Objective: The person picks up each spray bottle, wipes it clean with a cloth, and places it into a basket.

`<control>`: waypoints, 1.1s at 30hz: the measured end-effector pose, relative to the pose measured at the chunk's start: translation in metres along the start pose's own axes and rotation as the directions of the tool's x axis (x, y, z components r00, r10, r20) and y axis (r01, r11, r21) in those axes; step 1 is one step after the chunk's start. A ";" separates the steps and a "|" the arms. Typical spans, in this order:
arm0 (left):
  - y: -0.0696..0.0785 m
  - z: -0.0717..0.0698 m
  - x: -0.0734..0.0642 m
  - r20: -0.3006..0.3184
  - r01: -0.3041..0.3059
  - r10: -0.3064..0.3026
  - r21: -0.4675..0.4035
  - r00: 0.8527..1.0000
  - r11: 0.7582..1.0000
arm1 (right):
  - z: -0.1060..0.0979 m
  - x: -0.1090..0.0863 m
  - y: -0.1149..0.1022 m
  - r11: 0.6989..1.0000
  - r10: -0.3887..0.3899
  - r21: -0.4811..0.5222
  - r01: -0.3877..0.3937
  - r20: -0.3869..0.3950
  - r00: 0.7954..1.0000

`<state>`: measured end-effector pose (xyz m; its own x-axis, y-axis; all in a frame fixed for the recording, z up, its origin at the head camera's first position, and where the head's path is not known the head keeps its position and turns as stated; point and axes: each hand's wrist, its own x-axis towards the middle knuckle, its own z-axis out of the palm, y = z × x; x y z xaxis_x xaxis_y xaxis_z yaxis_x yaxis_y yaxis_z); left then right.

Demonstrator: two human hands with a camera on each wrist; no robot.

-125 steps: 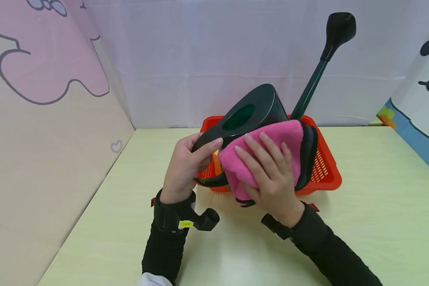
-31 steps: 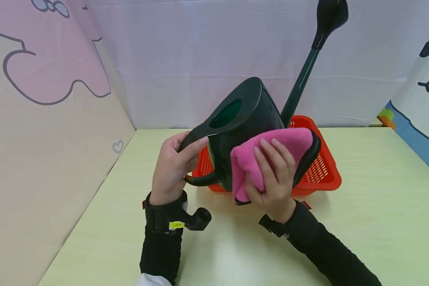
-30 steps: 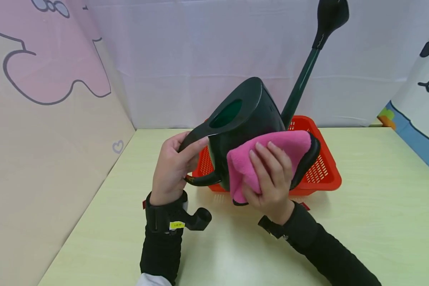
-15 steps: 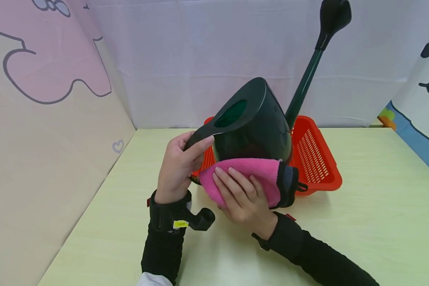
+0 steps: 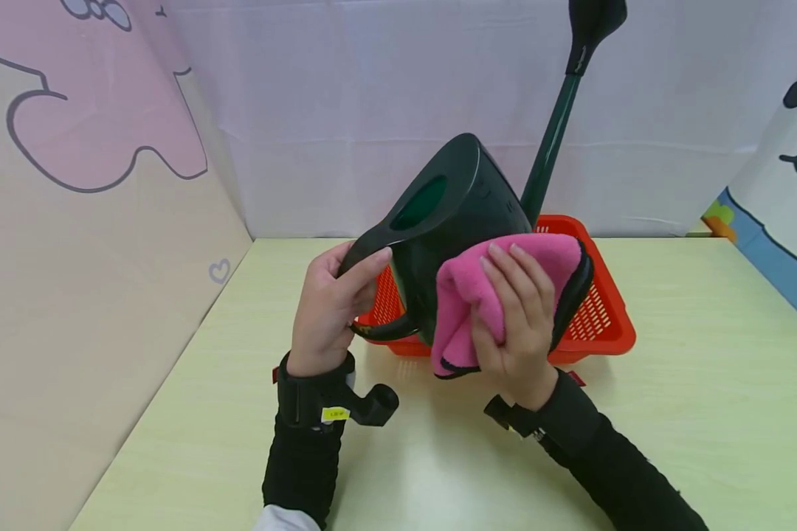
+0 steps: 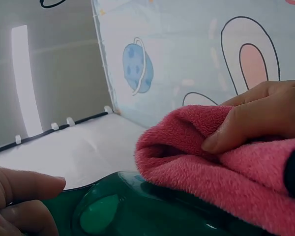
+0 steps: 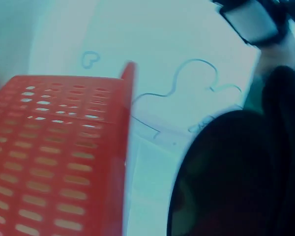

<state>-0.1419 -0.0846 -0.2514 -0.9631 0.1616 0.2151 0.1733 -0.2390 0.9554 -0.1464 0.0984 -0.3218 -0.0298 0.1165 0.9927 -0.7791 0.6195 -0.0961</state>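
Observation:
A dark green watering can [image 5: 465, 199] is held tilted above the table, its long spout rising to the upper right. My left hand [image 5: 328, 310] grips its handle, thumb along the top. My right hand [image 5: 519, 317] holds a folded pink cloth [image 5: 461, 302] with black edging against the can's side. Pink folds of the cloth [image 6: 182, 147] lie on the green can [image 6: 137, 206] in the left wrist view, with the right thumb pressing into them. The lower part of the can's body is hidden behind the cloth.
A red perforated basket [image 5: 601, 324] stands on the pale table [image 5: 697, 383] behind the can and cloth. In the right wrist view the basket's wall [image 7: 59, 162] is close on the left. A white backdrop [image 5: 345, 110] rises behind the table.
Half a second ago the cloth was lower on the can, near its base; now it is higher and farther right on the side. The can has shifted slightly left and up.

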 end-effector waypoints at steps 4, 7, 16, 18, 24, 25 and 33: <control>0.002 0.000 -0.001 0.003 -0.002 0.002 -0.002 1.000 1.000 | -0.008 0.013 0.010 0.971 0.205 0.129 -0.203 -0.002 0.979; 0.003 0.000 -0.002 0.011 -0.004 0.004 -0.007 1.000 1.000 | -0.013 0.020 0.020 0.916 0.335 0.226 -0.330 0.019 0.942; 0.004 0.000 -0.003 0.024 0.009 -0.009 0.000 1.000 1.000 | -0.029 0.026 0.034 0.663 0.686 0.295 -0.688 0.129 0.716; 0.004 0.000 -0.003 0.022 0.008 -0.009 0.006 1.000 1.000 | -0.026 0.024 0.032 0.703 0.666 0.240 -0.669 0.110 0.738; 0.005 -0.002 -0.003 0.015 0.008 -0.009 0.008 1.000 1.000 | -0.015 0.023 0.021 0.903 0.407 0.149 -0.404 0.009 0.913; 0.005 -0.002 -0.003 0.015 0.009 -0.009 0.005 1.000 1.000 | -0.014 0.022 0.018 0.928 0.352 0.133 -0.348 -0.004 0.936; 0.002 0.001 -0.001 0.028 0.003 -0.003 -0.004 1.000 1.000 | -0.001 0.003 -0.009 0.981 -0.125 -0.140 0.135 0.073 0.989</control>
<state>-0.1405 -0.0845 -0.2494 -0.9576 0.1887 0.2176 0.1694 -0.2418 0.9554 -0.1389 0.0944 -0.3180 0.0221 -0.0192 0.9996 -0.6803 0.7323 0.0292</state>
